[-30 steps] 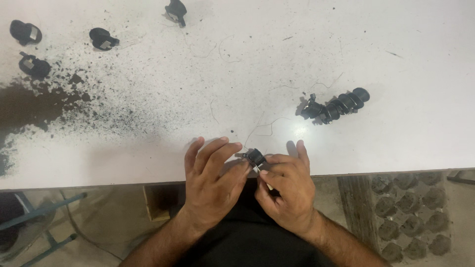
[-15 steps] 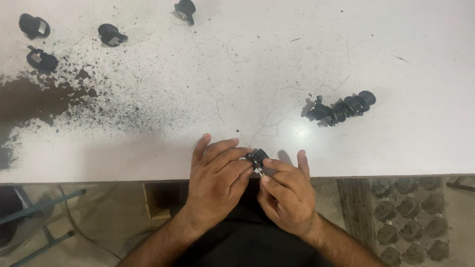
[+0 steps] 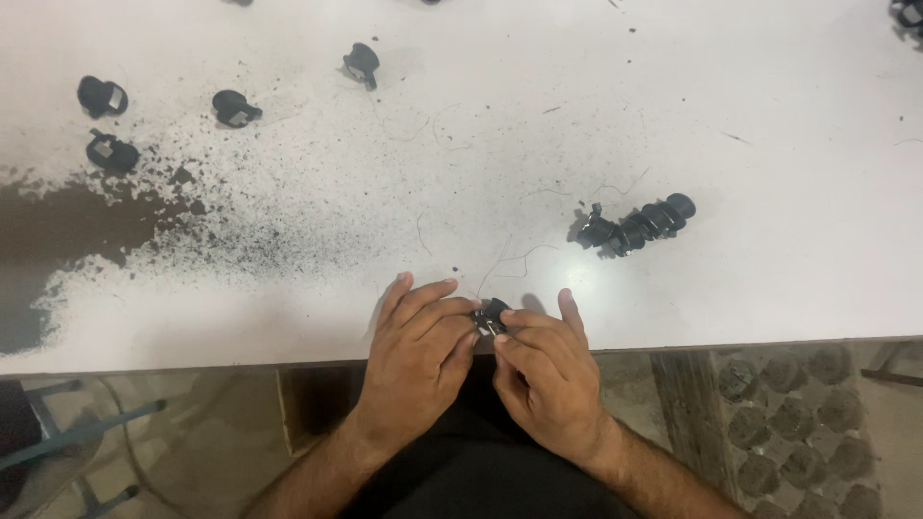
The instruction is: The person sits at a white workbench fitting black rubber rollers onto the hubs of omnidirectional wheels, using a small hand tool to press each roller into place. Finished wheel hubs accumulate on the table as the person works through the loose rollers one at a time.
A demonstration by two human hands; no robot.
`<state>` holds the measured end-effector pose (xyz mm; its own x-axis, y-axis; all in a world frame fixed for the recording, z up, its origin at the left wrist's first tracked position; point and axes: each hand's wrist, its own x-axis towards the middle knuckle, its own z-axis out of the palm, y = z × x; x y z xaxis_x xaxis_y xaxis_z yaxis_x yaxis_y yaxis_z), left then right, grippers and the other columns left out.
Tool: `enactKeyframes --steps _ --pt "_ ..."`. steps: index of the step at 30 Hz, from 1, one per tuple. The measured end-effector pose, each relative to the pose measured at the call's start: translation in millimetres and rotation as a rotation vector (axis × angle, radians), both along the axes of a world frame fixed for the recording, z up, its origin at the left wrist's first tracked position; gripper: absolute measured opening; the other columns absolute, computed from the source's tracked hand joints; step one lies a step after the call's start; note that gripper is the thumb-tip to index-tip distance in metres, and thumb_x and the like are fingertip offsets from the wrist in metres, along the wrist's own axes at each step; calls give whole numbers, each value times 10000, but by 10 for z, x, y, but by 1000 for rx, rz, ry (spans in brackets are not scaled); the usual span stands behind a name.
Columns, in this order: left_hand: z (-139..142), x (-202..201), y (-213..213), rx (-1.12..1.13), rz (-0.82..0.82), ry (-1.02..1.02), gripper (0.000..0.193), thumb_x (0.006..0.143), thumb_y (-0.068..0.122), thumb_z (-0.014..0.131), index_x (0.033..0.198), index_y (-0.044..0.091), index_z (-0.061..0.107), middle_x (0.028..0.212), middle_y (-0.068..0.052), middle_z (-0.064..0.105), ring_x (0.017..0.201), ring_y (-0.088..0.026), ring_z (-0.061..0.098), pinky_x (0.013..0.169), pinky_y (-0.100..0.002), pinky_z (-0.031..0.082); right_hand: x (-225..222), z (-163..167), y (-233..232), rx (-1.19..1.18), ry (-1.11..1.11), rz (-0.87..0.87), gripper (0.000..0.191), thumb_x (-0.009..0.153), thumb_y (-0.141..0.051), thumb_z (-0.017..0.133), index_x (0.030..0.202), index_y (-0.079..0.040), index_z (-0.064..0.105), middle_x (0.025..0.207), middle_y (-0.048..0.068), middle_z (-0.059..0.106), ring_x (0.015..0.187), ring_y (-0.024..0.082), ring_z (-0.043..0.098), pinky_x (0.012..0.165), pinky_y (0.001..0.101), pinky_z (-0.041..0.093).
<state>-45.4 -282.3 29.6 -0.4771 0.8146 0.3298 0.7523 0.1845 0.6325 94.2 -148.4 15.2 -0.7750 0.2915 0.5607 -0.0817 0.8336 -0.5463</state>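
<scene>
Down at the near edge of the white counter (image 3: 769, 288), the left hand (image 3: 418, 351) and right hand (image 3: 543, 370) met, their fingertips pinched together on a small black part (image 3: 488, 315). Farther right lay a row of black parts (image 3: 639, 223) stacked end to end. Dark grit (image 3: 231, 240) spread across the left side, and beyond it sat several loose black pieces (image 3: 236, 108)
</scene>
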Motion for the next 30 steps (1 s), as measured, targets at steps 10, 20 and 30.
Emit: enactKeyframes --steps 10,20,30 --pt "114 -56 92 24 -56 114 236 869 146 781 1094 96 730 1236 -54 641 1260 -276 584 1130 -535 380 50 208 206 83 -148 -161 411 744 -176 824 1125 -64 714 1068 111 608 1244 350 510 1205 647 68" --pt "24 -115 113 85 26 155 203 814 94 794 972 111 667 1288 -60 605 1281 -273 577 1125 -513 422 -131 97 259 62 -138 -159 359 766 -236 879 1045 -69 726 1063 86 612 1240 315 546 1239 676 126" --pt "64 -44 181 103 -78 232 144 876 86 780 990 89 692 1268 -57 586 1275 -264 573 1045 -456 478 -58 79 340 58 -144 -82 346 762 -223 880 1026 -68 718 1036 78 593 1224 296 555 1243 677 191"
